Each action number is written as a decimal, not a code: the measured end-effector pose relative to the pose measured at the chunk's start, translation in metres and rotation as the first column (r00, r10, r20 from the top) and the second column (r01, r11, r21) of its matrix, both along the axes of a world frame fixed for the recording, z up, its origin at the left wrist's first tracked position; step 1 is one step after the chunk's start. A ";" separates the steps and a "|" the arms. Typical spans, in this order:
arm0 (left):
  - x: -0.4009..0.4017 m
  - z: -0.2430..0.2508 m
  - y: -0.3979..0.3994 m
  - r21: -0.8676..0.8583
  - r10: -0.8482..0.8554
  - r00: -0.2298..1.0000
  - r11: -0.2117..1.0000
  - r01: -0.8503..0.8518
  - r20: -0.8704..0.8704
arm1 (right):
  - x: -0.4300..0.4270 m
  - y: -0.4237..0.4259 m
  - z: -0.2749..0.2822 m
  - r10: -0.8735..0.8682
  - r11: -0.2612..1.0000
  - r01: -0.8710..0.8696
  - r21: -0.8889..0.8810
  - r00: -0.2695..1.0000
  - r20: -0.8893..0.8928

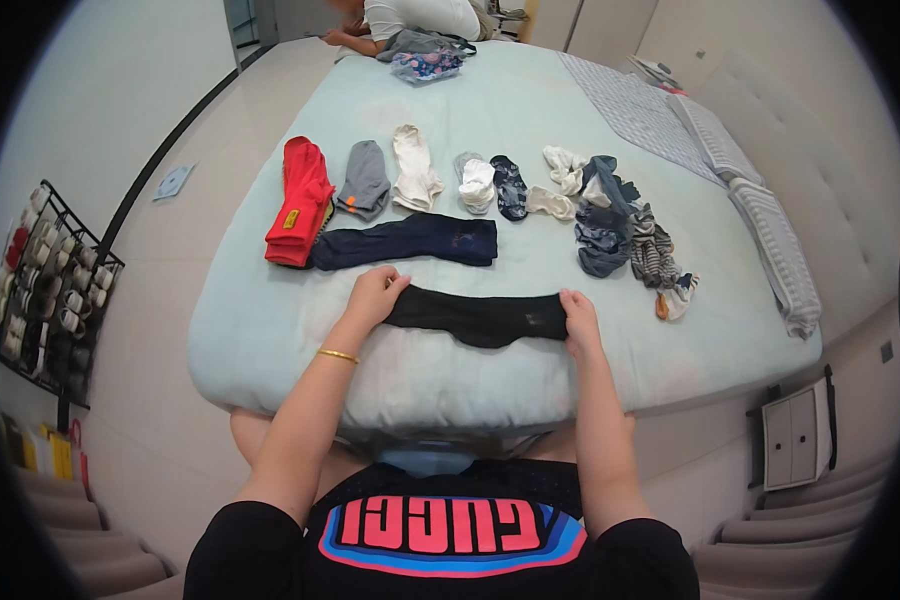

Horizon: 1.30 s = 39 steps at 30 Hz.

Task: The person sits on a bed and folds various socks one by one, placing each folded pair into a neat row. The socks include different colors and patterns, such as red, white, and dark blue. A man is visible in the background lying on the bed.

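Observation:
A long black sock (484,315) is stretched sideways above the near part of the bed. My left hand (377,294) grips its toe end, and my right hand (581,319) pinches the cuff end. Just beyond it lies a flat navy sock (412,241). Red socks (300,196) lie at the left, partly over a darker sock. Grey socks (364,180) and cream socks (415,169) continue the row. Farther right are a white balled sock (477,184) and a dark patterned sock (509,187). A loose heap of crumpled socks (604,232) spreads toward the right.
The bed (270,352) has a pale green sheet. Pillows (776,255) lie along the headboard (810,157). At the far edge a person (420,19) leans beside a floral bundle (427,66). A shoe rack (52,292) stands left, a nightstand (795,439) right.

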<state>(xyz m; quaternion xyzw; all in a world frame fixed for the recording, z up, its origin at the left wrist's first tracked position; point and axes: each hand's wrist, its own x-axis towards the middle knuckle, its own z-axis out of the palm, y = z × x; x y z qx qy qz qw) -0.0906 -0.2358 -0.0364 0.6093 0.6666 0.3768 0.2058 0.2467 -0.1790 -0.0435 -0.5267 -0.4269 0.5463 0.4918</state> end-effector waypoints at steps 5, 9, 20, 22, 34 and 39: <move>-0.012 0.014 -0.011 -0.218 -0.037 0.861 0.961 0.170 0.507 | 0.000 0.006 -0.003 0.131 0.991 -0.131 0.020 0.991 -0.013; -0.028 0.011 -0.028 -0.345 0.119 0.636 0.906 0.244 0.762 | 0.029 -0.012 -0.014 0.196 0.974 -0.218 0.053 0.941 0.276; -0.003 0.003 -0.025 -0.186 0.181 0.247 0.983 -0.003 0.952 | -0.012 -0.033 0.000 -0.065 0.993 0.036 0.113 0.962 0.266; -0.010 0.000 -0.029 -0.194 0.191 0.155 0.981 0.005 0.969 | -0.012 -0.039 0.001 -0.019 0.989 -0.003 0.147 0.990 0.143; -0.007 -0.032 -0.012 -0.146 0.197 0.167 0.950 -0.276 0.966 | -0.021 -0.014 -0.003 -0.222 0.815 0.157 0.558 0.974 0.050; 0.027 -0.005 -0.020 0.305 0.316 0.924 0.877 -0.371 0.215 | -0.022 -0.016 -0.005 -0.336 0.892 0.058 0.448 0.748 0.572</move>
